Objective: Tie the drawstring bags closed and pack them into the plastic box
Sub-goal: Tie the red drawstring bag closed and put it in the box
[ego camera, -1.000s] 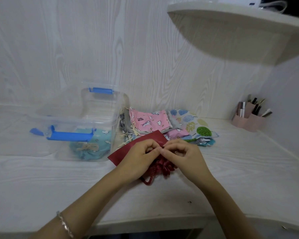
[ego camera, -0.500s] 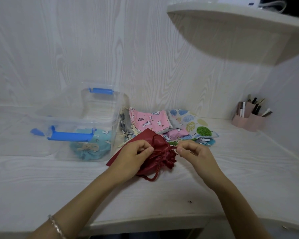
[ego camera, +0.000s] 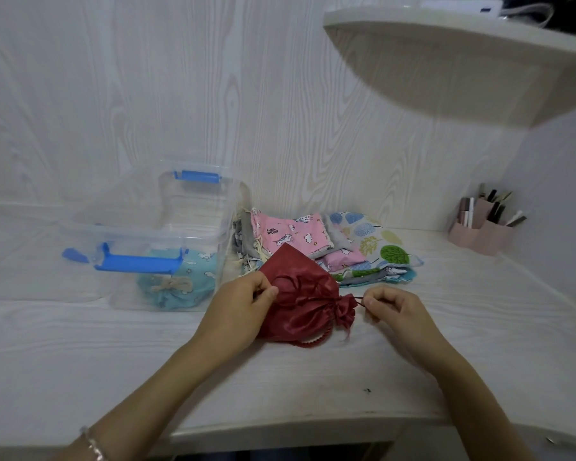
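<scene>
Close to the front edge of the pale wood-grain desk [ego camera: 280,387], my left hand [ego camera: 236,314] pinches the left side of the dark-red satin drawstring bag [ego camera: 300,307]. My right hand [ego camera: 393,311] pinches the thin red cord [ego camera: 359,298] leaving its gathered neck. I'd pull level and evenly, since slippery satin puckers unevenly, then knot against the ruffle. Further back lies a heap of flat printed cotton bags [ego camera: 293,236]. Left of it, the clear plastic box with blue handles [ego camera: 193,224] holds a tied teal cloth bag [ego camera: 177,287].
</scene>
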